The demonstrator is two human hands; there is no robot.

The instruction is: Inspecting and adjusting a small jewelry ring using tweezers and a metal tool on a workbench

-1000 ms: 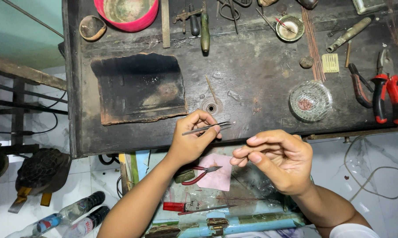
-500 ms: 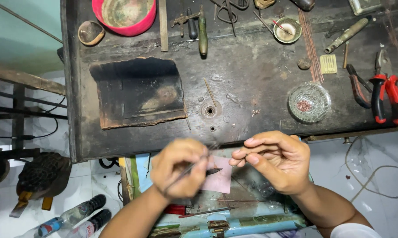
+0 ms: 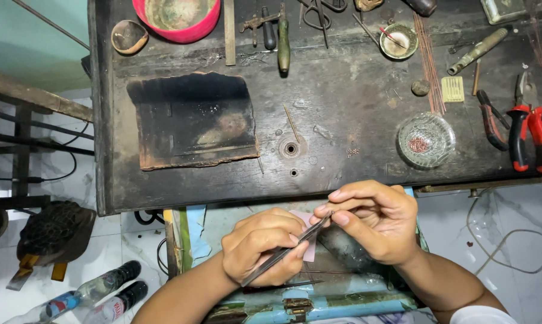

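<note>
My left hand [image 3: 262, 246] grips thin metal tweezers [image 3: 286, 251] below the bench's front edge, their tip pointing up and right. The tip meets the pinched fingertips of my right hand [image 3: 373, 219], which is closed as if on something too small to see. Both hands hover over an open drawer [image 3: 319, 300] that holds a pink sheet [image 3: 310, 247] and small tools. The dark worn workbench [image 3: 343, 108] lies just beyond the hands.
A charred block [image 3: 193, 120] lies at the bench's left. A glass dish [image 3: 425, 140] with small reddish bits sits right, with red-handled pliers [image 3: 529, 138] beside it. A pink bowl [image 3: 175, 15] and hand tools line the far edge. Bottles [image 3: 91, 297] lie on the floor at left.
My left hand has come down from the bench edge with the tweezers and swung their tip to my right hand's fingertips. The right hand has barely moved.
</note>
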